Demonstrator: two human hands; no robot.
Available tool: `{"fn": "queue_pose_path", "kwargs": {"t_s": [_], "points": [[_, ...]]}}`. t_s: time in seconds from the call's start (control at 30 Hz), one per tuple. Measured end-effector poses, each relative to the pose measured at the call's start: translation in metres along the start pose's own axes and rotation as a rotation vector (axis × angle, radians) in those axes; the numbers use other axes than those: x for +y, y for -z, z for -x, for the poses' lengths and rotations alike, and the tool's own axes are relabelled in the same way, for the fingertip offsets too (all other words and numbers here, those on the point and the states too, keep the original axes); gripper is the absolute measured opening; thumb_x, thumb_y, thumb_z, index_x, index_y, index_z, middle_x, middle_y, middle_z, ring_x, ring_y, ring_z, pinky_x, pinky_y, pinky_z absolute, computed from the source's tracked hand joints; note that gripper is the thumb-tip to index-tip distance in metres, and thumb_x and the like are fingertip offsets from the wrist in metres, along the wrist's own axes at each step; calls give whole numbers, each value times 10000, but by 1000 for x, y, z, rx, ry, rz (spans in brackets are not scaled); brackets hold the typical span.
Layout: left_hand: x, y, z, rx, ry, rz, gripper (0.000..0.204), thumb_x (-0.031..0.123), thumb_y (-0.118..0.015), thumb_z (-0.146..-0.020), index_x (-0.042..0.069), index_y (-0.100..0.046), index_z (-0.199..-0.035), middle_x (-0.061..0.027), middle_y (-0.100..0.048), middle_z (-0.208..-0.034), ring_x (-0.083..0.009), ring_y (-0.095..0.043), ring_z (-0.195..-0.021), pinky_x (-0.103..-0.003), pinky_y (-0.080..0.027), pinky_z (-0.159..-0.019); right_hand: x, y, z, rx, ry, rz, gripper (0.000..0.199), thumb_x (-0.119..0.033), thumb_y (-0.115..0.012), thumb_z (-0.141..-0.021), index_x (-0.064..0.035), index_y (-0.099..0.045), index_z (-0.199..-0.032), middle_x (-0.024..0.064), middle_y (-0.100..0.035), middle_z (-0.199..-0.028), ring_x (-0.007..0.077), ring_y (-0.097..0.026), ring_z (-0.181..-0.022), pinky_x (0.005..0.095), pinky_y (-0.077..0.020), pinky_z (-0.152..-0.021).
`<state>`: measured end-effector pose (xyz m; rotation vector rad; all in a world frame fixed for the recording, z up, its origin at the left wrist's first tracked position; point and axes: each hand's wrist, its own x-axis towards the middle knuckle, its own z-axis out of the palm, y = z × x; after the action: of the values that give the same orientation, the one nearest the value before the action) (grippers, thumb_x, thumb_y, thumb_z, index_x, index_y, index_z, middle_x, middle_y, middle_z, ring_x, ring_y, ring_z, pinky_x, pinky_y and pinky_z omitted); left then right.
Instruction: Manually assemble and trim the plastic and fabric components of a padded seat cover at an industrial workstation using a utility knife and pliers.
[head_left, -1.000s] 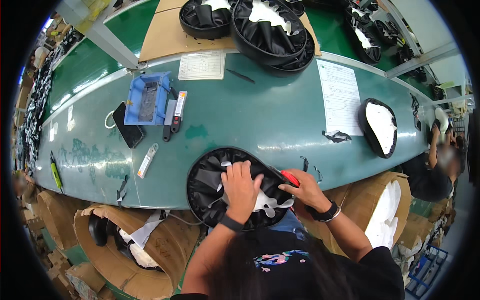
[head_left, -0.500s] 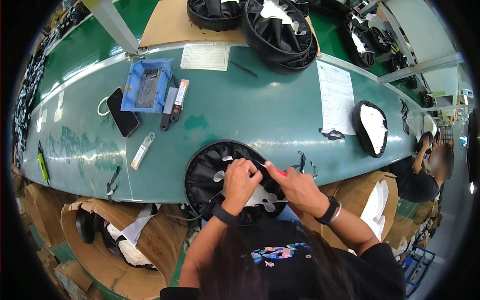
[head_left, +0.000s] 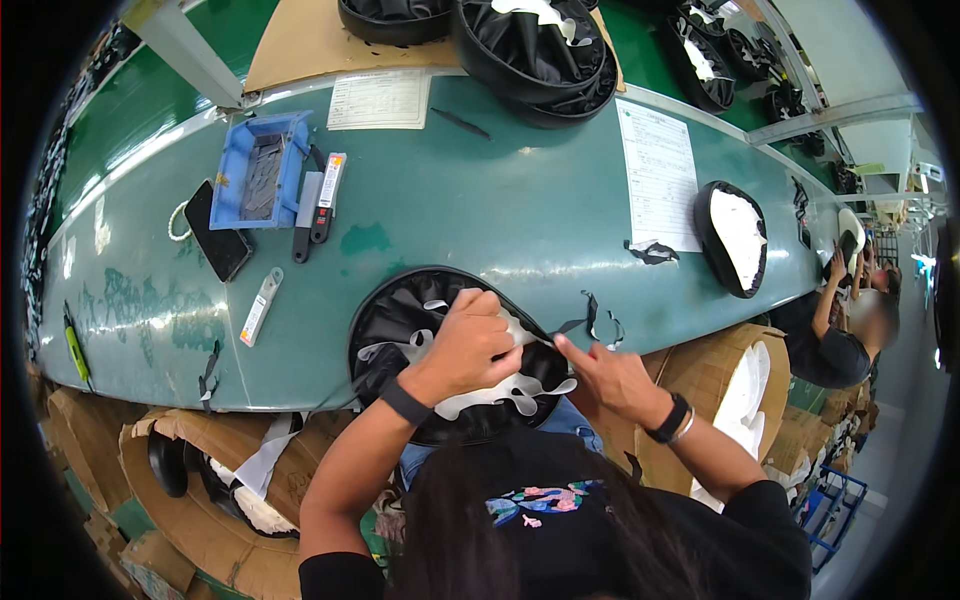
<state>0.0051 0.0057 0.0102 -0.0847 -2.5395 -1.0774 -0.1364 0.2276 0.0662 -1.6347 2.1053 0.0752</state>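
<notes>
A round black leather-like cushion cover, its inner side up, lies at the table's near edge by my body. White material with wavy edges shows inside its gathered folds. Over the middle, my left hand is closed in a fist on the cover's inner material; the fingers hide the exact part. My right hand is at the right rim, its index finger stretched to the edge and the others curled. The red handle seen in it half a second ago is hidden now. Black strips lie beside it.
A blue bin of dark pieces, cutter knives, a phone and a green-handled tool are on the left. More covers stack at the back. Cardboard boxes flank me; a person sits far right.
My left fist has lifted and turned, and more white material shows below it. My right hand has moved slightly right and down along the rim. The whole view has shifted a little.
</notes>
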Motion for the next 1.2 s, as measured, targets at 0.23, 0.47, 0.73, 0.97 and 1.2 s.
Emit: {"fn": "queue_pose_path", "kwargs": {"t_s": [0.23,0.47,0.73,0.97,1.2], "points": [[13,-6,-18,-207,181,217,363,393,-631,-826,87,-658,-632,-79,-600,-628,-221,-565,-668,-349,-375,-694,-12,-16,13,91,-158,-109,569,-207,-568,-909,-173,-359,-1437,104,-514,-715,309,-543,-523,428,-427,-430],[-18,-20,-15,211,583,1427,367,124,-695,-792,78,-408,-568,31,-396,-626,-131,-394,-644,-284,-347,-619,-39,-27,35,74,-286,-93,589,-182,-556,-903,-127,-338,-1447,134,-555,-722,310,-564,-530,436,-429,-444],[2,-5,-51,45,318,-82,234,189,-664,-785,62,-545,-629,-80,-506,-726,-193,-515,-646,-298,-397,-567,-12,-1,-12,219,-255,-97,569,-168,-562,-875,-183,-390,-1418,131,-588,-660,316,-577,-503,441,-444,-462],[-35,-24,-52,-99,67,-87,252,265,-707,-723,108,-592,-564,-44,-567,-641,-199,-484,-704,-385,-310,-708,-13,5,-37,96,-232,-117,555,-149,-550,-884,-117,-378,-1411,146,-603,-701,356,-593,-546,447,-447,-466],[-51,10,-56,486,417,1420,299,56,-672,-782,14,-480,-556,18,-396,-623,-97,-351,-614,-255,-266,-571,-74,-17,-7,286,-403,-302,632,-169,-592,-863,-68,-338,-1433,160,-574,-652,356,-565,-503,464,-446,-456]]}}
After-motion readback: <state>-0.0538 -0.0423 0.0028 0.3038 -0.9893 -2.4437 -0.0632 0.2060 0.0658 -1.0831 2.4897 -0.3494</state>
